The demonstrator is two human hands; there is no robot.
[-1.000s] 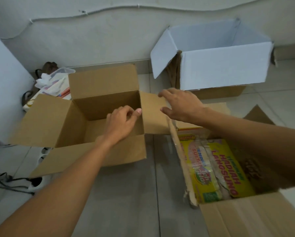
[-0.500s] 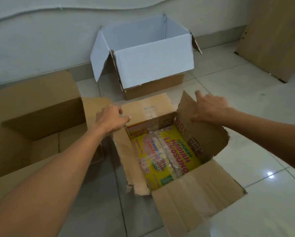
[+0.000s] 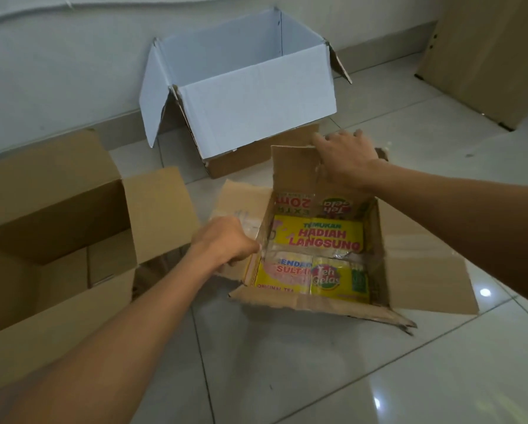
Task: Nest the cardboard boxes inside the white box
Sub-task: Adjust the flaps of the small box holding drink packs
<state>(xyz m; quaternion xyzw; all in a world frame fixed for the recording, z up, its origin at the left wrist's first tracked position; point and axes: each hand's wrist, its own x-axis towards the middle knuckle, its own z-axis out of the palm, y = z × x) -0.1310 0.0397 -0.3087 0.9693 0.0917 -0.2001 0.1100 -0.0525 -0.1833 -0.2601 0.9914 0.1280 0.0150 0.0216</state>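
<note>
A small worn cardboard box [image 3: 421, 270] with yellow printed lining sits open on the tiled floor at centre. My left hand [image 3: 226, 243] grips its left wall. My right hand [image 3: 345, 157] holds the top edge of its raised far flap. Behind it, by the wall, stands the white box [image 3: 256, 102], open and empty, with its flaps spread. A larger plain cardboard box [image 3: 57, 215] lies open at the left, one flap reaching toward the small box.
A brown panel [image 3: 486, 56] leans against the wall at the far right. Glossy white floor tiles [image 3: 348, 362] stretch in front and to the right. The grey wall with a skirting runs close behind the white box.
Both hands left the large box on the left and took hold of the small printed box. That box has turned, and its far flap is now lifted upright. The view swung right.
</note>
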